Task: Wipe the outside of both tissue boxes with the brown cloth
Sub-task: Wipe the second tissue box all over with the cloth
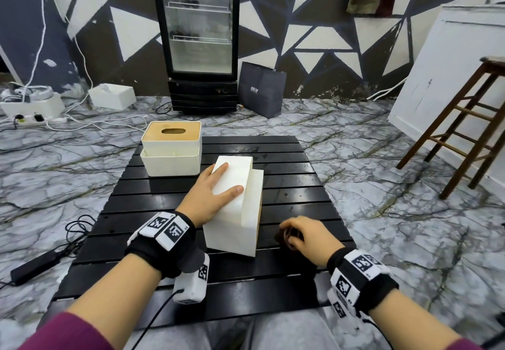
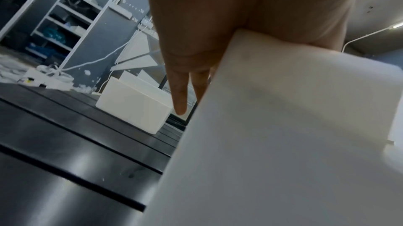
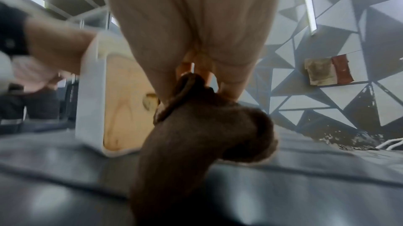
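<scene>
On the black slatted table (image 1: 289,185), a white tissue box (image 1: 235,213) lies tipped on its side, its wooden lid (image 3: 124,105) facing right. My left hand (image 1: 231,179) rests on it, fingers straight along the upper left face (image 2: 283,126) and thumb across the top. A second white tissue box (image 1: 172,155), with a wooden slotted top, stands upright at the table's far left, also seen in the left wrist view (image 2: 135,107). My right hand (image 1: 300,233) grips the bunched brown cloth (image 1: 284,236) on the table, just right of the tipped box's near end. The cloth (image 3: 196,134) hangs below my fingers.
A glass-door fridge (image 1: 200,35) and a dark paper bag (image 1: 261,90) stand beyond the table. A wooden stool (image 1: 464,131) is at the right. A white box (image 1: 112,95), cables and a power strip lie on the marble floor to the left.
</scene>
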The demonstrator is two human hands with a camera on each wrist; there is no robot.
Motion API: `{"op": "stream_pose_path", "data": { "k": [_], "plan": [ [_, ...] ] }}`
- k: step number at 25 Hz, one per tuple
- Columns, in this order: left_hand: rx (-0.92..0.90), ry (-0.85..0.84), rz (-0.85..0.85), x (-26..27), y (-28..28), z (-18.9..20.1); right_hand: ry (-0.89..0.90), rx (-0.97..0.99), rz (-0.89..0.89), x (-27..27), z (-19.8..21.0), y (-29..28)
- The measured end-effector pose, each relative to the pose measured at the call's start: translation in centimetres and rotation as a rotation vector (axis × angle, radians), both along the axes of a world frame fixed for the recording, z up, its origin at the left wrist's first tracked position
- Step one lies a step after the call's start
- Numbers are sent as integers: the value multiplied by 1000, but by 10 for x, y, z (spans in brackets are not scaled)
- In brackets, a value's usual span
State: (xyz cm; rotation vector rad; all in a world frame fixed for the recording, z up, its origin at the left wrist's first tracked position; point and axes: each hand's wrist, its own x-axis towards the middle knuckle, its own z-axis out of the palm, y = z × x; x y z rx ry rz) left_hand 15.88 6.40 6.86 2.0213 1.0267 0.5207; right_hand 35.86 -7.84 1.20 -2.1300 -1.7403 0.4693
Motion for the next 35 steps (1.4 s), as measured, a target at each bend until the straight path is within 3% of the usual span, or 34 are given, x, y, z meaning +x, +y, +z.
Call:
{"op": "stream_pose_path", "data": {
  "k": [7,9,12,15,19,21,23,25,29,35],
  "plan": [
    [-37,-1,17,2,-4,-1,-99,-170,-15,6,-8,1],
    [-79,-32,-16,0,-1,2,-100,-27,-23,-2,11,3],
    [-45,-28,-38,-4,12,8,17,376,51,-38,45,11],
    [22,168,-55,-10,27,8,-21,367,198,-73,51,20],
    [207,385,-36,-31,34,6,-53,304,113,-70,47,19],
    [269,279,-12,-42,29,7,1,293,60,-58,48,15],
    [210,66,43,-44,26,10,86,294,21,-50,48,13],
    [179,-33,122,-40,25,11,202,303,-25,-50,49,15],
    [186,-57,194,-37,29,10,364,360,-149,-59,50,23],
    [-77,-86,115,-58,24,8,528,335,-162,-62,49,23]
  ]
}}
